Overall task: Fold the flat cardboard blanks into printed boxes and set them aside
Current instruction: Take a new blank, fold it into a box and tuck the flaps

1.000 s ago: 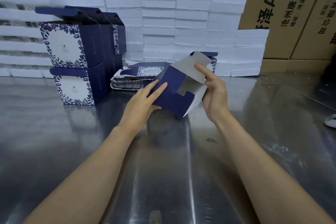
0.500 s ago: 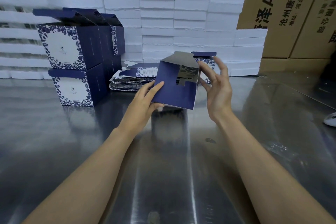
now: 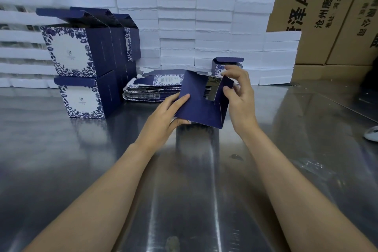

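Both hands, left (image 3: 163, 117) and right (image 3: 239, 96), grasp one half-folded navy box (image 3: 199, 106), its opening toward 12 o'clock; flat blanks (image 3: 151, 90) lie at 11.

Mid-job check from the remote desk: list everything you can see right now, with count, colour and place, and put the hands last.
half-folded box: one, navy, held above the table centre, flaps not closed.
flat blanks: one stack, navy and white floral, on the table behind the held box; count unclear.
folded boxes: navy and white floral, stacked two high at left, lids open; more rows behind, total unclear.
small box: one, navy floral, behind the right hand, lid open.
white foam slabs: many, white, stacked along the back.
brown cartons: several, brown with black print, behind the foam.
white object: one, at the right edge, cut off.
table: one, shiny metal.
left hand: grip on the box's left corner.
right hand: pinching the right flap.
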### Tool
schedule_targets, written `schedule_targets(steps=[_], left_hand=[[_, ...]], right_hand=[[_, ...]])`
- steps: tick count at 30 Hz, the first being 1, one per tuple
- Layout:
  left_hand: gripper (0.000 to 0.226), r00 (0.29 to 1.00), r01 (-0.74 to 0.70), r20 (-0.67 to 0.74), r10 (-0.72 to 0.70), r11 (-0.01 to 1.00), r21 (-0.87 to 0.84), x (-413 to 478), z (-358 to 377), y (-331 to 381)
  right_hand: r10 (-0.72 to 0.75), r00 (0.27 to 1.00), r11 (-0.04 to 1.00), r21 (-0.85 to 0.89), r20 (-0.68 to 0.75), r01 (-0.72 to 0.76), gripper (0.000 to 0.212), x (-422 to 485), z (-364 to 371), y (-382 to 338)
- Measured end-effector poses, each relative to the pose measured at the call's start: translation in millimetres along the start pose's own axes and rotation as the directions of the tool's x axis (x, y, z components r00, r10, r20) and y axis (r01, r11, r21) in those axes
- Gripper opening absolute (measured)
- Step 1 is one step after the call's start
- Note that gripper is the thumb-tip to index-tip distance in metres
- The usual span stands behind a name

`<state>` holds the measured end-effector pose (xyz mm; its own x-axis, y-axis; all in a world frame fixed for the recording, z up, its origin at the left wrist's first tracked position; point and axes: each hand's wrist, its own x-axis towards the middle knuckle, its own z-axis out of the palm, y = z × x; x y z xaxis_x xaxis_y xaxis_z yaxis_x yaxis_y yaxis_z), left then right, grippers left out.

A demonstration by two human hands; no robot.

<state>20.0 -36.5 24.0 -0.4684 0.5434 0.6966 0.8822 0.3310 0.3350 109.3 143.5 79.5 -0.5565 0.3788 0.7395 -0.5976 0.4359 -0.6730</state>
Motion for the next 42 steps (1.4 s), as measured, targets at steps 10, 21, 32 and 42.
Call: schedule_targets(steps=[10, 21, 32, 42], left_hand=[[0.064, 1.0, -0.018, 0.0, 0.018, 0.999, -0.046, -0.1, 4.8, 1.6], [0.062, 1.0, -0.031, 0.0, 0.031, 1.0, 0.001, -0.1, 3.1, 11.4], [0.061, 1.0, -0.004, -0.014, 0.004, 1.0, -0.008, -0.1, 3.4, 12.0], [0.059, 0.997, -0.048, -0.051, 0.05, 0.998, 0.039, -0.3, 2.5, 11.7]], right_hand=[[0.028, 0.999, 0.985, 0.17, -0.027, -0.023, 0.02, 4.8, -5.5, -0.7], [0.04, 0.999, 0.992, -0.115, -0.03, -0.044, 0.054, 0.6, -4.0, 9.7], [0.062, 0.997, 0.998, 0.005, -0.052, -0.062, 0.035, 1.3, -2.6, 11.4], [-0.112, 0.988, 0.87, -0.47, 0.105, 0.149, 0.037, -3.2, 0.4, 12.7]])
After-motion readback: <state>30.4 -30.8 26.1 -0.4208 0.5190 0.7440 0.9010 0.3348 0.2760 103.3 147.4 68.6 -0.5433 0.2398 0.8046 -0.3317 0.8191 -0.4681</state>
